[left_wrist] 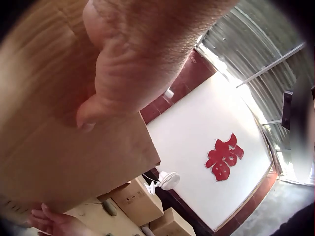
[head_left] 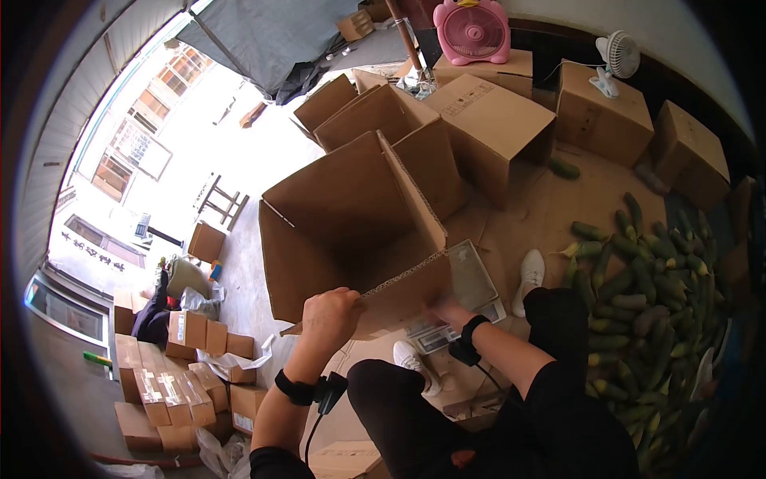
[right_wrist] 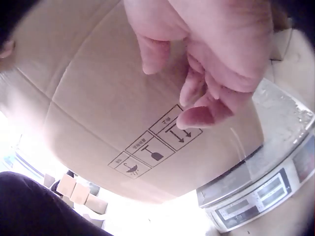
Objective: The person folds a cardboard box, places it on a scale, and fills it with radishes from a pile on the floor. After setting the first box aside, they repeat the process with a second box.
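Note:
A large open-topped cardboard box [head_left: 351,231] stands tilted before me in the head view. My left hand [head_left: 331,319] grips its near rim, fingers over the edge. In the left wrist view the thumb [left_wrist: 91,115] lies along the cardboard face. At the box's near right side is my right hand [head_left: 447,313], blurred in the head view. The right wrist view shows its fingers [right_wrist: 197,115] loosely bent with nothing between them, close over printed handling symbols [right_wrist: 152,142]. Beside the box, partly hidden by it, lies a platform scale [head_left: 475,275] with a display panel [right_wrist: 253,199].
A heap of green cucumber-like vegetables [head_left: 646,311] covers the floor at right. More open boxes [head_left: 379,116] stand behind the large one. A pink fan [head_left: 472,32] and a white clip fan [head_left: 618,56] sit on boxes at the back. Smaller cartons [head_left: 171,395] are stacked at left.

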### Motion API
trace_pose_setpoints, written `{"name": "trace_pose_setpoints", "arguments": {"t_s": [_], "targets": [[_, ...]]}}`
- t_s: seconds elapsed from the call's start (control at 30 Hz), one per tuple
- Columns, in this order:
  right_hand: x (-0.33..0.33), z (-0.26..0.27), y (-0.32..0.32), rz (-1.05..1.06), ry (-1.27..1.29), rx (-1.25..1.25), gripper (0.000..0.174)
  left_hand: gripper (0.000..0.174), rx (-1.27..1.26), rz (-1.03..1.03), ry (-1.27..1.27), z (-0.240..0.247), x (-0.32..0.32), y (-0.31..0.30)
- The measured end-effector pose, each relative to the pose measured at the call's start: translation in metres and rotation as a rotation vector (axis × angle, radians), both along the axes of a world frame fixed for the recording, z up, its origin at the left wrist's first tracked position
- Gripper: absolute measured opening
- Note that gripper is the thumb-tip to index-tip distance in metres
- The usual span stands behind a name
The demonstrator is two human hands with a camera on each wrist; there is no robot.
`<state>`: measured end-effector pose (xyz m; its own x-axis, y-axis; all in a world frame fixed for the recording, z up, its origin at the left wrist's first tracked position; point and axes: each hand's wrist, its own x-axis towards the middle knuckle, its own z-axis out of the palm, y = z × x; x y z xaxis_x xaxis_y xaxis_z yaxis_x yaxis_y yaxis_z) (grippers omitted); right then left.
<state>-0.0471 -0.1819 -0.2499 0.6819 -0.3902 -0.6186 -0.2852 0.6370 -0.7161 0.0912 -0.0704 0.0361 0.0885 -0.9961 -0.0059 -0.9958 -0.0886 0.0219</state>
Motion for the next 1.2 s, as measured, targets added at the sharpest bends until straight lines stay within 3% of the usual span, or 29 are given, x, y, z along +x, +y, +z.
{"name": "trace_pose_setpoints", "arguments": {"t_s": [0.03,0.13,0.27,0.33,0.53,0.8,0.83,0.97,1.2], "targets": [[0.004,-0.005,-0.004,0.057,-0.005,0.001,0.038,0.014,-0.006,0.009,0.000,-0.001,0.001,-0.001],[0.000,0.010,-0.001,-0.035,0.047,-0.066,0.040,0.014,-0.015,0.035,0.029,-0.007,0.004,0.001],[-0.013,0.016,0.005,0.001,0.064,-0.060,0.043,0.013,0.011,0.048,0.030,-0.007,-0.002,0.007],[-0.023,0.018,0.015,-0.093,0.077,-0.098,0.028,0.012,-0.021,0.016,0.058,-0.004,-0.010,0.012],[-0.073,0.044,0.043,-0.244,0.058,-0.028,0.026,0.007,-0.042,-0.096,0.064,-0.004,-0.043,0.021],[-0.092,0.005,0.024,-0.330,0.038,0.037,0.030,0.005,-0.037,-0.159,0.049,-0.023,-0.067,-0.005],[-0.091,0.004,0.020,-0.362,0.022,0.050,0.031,0.016,-0.062,-0.146,0.077,-0.027,-0.065,-0.011],[-0.078,-0.010,0.005,-0.464,-0.008,0.031,0.030,0.015,-0.056,-0.152,0.048,-0.029,-0.061,-0.036],[-0.077,-0.034,-0.022,-0.422,-0.153,-0.044,0.033,0.010,-0.093,-0.079,0.061,-0.033,-0.062,-0.058]]}}
